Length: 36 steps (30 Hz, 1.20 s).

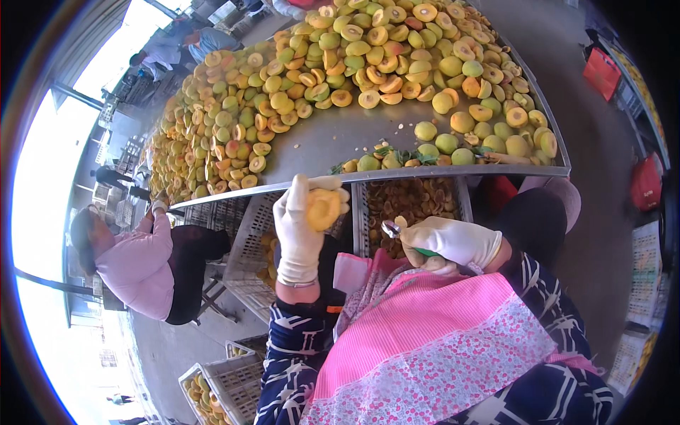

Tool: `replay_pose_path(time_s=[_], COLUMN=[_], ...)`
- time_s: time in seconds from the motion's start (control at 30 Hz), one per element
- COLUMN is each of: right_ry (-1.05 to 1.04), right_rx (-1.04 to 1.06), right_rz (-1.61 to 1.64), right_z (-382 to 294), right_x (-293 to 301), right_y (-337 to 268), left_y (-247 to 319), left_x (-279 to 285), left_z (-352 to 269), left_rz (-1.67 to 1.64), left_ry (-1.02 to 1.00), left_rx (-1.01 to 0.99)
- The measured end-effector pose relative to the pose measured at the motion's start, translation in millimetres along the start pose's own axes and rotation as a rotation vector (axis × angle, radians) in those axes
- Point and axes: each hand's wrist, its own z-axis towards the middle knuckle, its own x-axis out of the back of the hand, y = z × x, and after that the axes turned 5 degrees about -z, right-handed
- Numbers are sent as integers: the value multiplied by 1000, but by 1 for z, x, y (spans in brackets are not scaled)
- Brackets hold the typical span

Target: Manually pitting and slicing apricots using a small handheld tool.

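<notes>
My left hand (303, 228), in a white glove, holds up a peach half (323, 209) with its yellow-orange cut face showing, just below the rim of a metal table. To the right, my right hand (446, 241), also gloved, is closed around a small tool with a green handle (425, 252) and a shiny metal head (391, 228). A bit of pale fruit flesh or peel (401, 222) is at the tool's head. Halved peaches (319, 69) are heaped over the metal table (340, 135). Some whole-looking peaches and green leaves (411, 155) lie along its near edge.
Beneath the table edge, a plastic crate (361, 223) holds brownish fruit scraps (414, 199). Another white crate (247, 255) with yellow fruit stands left of it. More crates (234, 382) are at lower left. A person in pink (141, 260) sits at the left; other people are farther back.
</notes>
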Motion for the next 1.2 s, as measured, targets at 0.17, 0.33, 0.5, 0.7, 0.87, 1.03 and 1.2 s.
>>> replay_pose_path(time_s=[0.17,0.33,0.5,0.7,0.87,1.03,1.2], right_ry=[142,240,416,270,405,702,665], right_rx=[-84,105,176,124,301,565,440], right_rz=[-261,-293,-570,-490,-429,-460,-454], right_z=[8,19,16,-2,-2,13,24], right_x=[38,62,75,92,86,79,57], right_y=[7,18,24,-6,0,26,20], left_y=[-12,-23,-92,-160,-159,-103,-57], left_x=[122,85,6,-61,-65,-56,-51], left_z=[35,127,265,340,309,207,91], left_rz=[1735,1398,959,1072,754,-108,-149], left_ry=[188,93,-91,-145,-107,-270,-187], left_rx=[112,-178,-58,15,32,222,80])
